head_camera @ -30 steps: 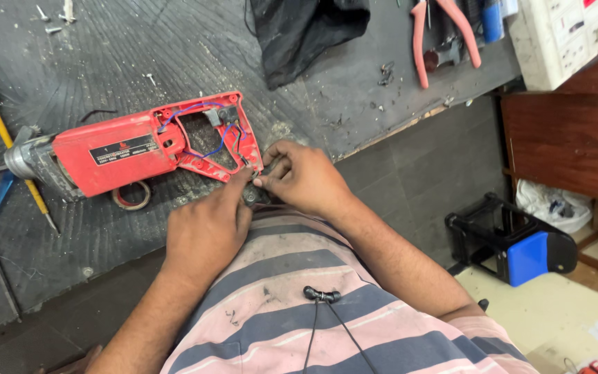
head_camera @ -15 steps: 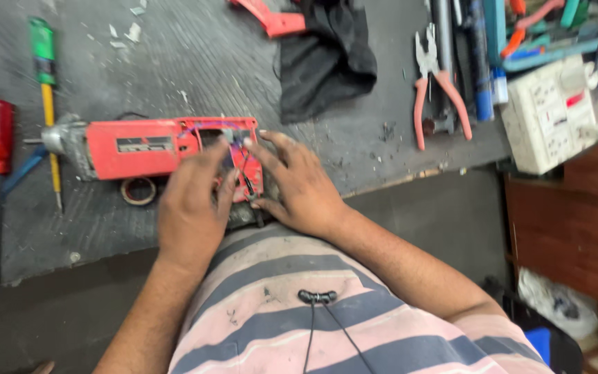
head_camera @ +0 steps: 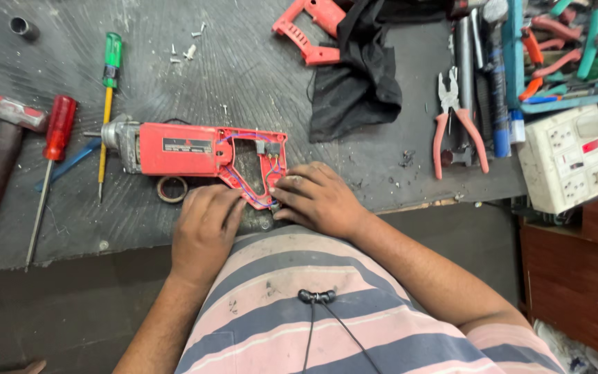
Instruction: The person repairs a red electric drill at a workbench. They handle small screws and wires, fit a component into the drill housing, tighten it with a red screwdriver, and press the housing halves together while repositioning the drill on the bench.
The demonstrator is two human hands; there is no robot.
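We see the red drill (head_camera: pixel 195 154) lying open on the dark bench (head_camera: pixel 257 62), its handle end under both hands. The left hand (head_camera: pixel 204 232) rests curled beside it; the right hand (head_camera: pixel 316 199) pinches its wiring, fingers together.

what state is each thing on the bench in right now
red drill: lying on its side, handle casing open, wires showing
left hand: resting at the handle's lower edge
right hand: fingers at the open handle
pliers: lying flat, handles slightly apart
green-handled screwdriver: lying flat, untouched
red-handled screwdriver: lying flat, untouched
hammer: lying flat
black cloth: crumpled
loose red casing: detached, lying apart from the drill
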